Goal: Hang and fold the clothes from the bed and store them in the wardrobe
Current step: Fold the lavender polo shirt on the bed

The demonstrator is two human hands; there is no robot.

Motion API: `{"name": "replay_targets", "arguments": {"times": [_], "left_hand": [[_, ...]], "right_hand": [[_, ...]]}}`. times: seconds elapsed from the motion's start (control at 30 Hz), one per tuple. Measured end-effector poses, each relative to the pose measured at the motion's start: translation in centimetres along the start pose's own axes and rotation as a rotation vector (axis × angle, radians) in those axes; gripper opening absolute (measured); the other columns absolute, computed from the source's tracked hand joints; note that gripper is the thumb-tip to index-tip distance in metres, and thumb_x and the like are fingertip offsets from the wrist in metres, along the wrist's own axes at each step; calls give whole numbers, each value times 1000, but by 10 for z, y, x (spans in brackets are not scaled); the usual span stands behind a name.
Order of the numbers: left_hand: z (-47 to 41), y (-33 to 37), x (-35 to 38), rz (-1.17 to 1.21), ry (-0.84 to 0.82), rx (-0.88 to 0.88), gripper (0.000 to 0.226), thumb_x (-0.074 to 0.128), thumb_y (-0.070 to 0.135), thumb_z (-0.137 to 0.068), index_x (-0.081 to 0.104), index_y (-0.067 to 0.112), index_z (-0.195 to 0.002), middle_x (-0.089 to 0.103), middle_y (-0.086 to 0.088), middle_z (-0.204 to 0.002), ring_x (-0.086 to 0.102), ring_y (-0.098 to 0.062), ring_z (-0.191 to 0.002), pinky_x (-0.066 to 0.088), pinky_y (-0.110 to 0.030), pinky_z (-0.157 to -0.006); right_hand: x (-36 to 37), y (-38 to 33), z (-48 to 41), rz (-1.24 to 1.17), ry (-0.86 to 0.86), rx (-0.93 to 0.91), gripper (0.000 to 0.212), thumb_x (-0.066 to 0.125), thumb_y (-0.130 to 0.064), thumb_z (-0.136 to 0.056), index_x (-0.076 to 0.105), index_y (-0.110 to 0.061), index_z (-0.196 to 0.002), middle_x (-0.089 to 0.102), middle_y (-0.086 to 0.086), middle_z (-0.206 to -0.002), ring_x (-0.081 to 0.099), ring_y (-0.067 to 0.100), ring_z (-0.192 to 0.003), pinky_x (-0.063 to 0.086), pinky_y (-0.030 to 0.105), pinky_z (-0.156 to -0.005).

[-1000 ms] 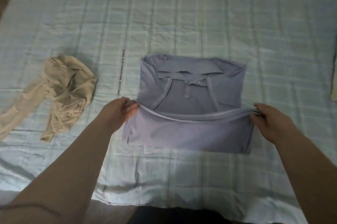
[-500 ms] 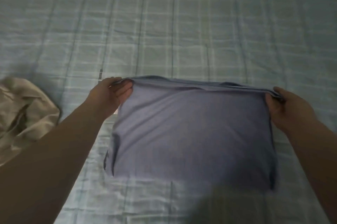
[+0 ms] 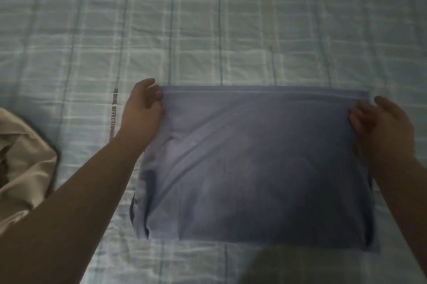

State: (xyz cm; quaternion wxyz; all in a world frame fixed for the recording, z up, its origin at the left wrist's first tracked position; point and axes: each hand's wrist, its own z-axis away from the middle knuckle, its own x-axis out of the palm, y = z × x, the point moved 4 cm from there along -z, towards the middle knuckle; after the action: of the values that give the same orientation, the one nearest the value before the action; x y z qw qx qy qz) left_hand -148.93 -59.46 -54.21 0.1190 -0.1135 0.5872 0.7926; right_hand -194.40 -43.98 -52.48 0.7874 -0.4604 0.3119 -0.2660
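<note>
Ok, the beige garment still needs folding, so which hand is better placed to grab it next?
Left. The left hand sits at the folded blue shirt's left corner, on the beige garment's side; the right hand would have to cross the shirt.

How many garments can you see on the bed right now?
2. A folded blue shirt lies in the middle of the bed, between both hands. A crumpled beige garment sits at the left edge, partly cut off; more may lie out of view.

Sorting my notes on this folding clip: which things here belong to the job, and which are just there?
Job: blue shirt, left hand, right hand, beige garment waiting its turn.
Just there: checked bedsheet.
</note>
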Motion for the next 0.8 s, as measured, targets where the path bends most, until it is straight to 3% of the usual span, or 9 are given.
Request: {"name": "replay_targets", "arguments": {"times": [0.07,0.13,0.2,0.3,0.5,0.63,0.8], "left_hand": [[22,-1,6,-328,-62,224,51,46,11,-92,45,18,-142,54,2,-137,53,-8,-124,39,-28,-111],[53,-6,14,-533,-142,432,53,46,17,-93,44,11,-145,45,-3,-148,38,-12,-139,26,-25,-119],[88,-12,20,-727,-185,579,52,47,20,-96,43,4,-145,39,-17,-153,28,-28,-147,19,-39,-123],[135,-31,17,-929,-177,564,58,45,27,-98,39,1,-149,33,-23,-156,22,-40,-149,20,-55,-120],[174,-81,-6,-1045,-182,440,66,32,42,-102,25,3,-155,22,-17,-163,14,-30,-153,18,-52,-122],[167,-95,-12,-1109,-209,455,66,28,43,-102,19,9,-158,17,-13,-165,11,-28,-153,18,-50,-122],[172,-83,-11,-1114,-180,414,66,30,45,-100,26,10,-156,24,-13,-163,12,-28,-153,14,-51,-123]], "right_hand": [[1,7,25,158,23,-146,28,53,-23,-98,58,-17,-125,66,7,-109,61,14,-96,50,39,-98],[4,16,59,529,-23,-339,37,45,-31,-99,54,-20,-133,60,7,-130,55,16,-113,41,36,-107],[-3,30,90,742,-97,-547,48,39,-31,-98,47,-12,-141,49,13,-144,45,23,-131,27,26,-116],[-14,54,128,956,-175,-751,55,39,-24,-96,41,4,-144,39,27,-150,34,42,-140,22,46,-120],[-43,104,138,1128,-200,-699,67,27,-39,-102,30,9,-148,31,30,-153,32,48,-140,19,50,-120],[-46,112,131,1149,-214,-710,64,33,-33,-99,32,8,-148,34,29,-153,35,44,-140,23,50,-119],[-50,95,133,949,-246,-575,62,37,-34,-94,44,4,-143,43,23,-149,39,38,-138,27,46,-117]]}}
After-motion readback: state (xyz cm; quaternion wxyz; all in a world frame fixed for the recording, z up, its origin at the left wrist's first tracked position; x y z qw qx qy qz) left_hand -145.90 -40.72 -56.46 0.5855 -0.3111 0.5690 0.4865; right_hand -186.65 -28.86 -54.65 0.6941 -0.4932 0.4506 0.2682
